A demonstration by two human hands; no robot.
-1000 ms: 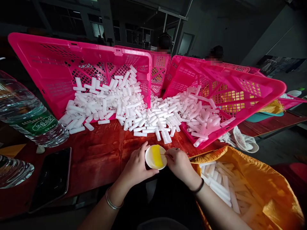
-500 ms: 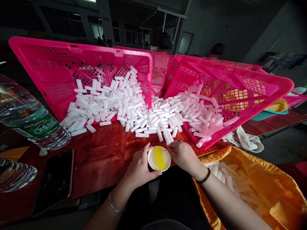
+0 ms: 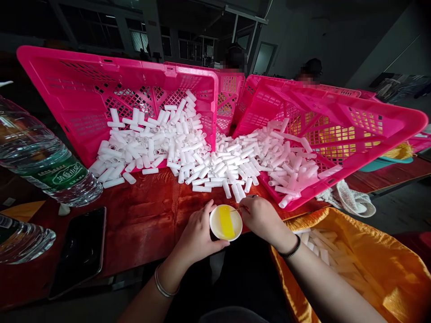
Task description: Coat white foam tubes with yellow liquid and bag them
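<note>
Fingers of the left hand [image 3: 198,234] grip a small white dish [image 3: 215,223] with a yellow strip [image 3: 226,221], by the near edge of the red table [image 3: 144,215]; the right hand [image 3: 264,220] pinches a thin stick [image 3: 235,209] over it. White tubes [image 3: 185,154] lie heaped in and between pink crates [image 3: 72,101].

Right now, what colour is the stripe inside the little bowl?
Bright yellow. The stripe in the bowl shows best in the head view.
</note>
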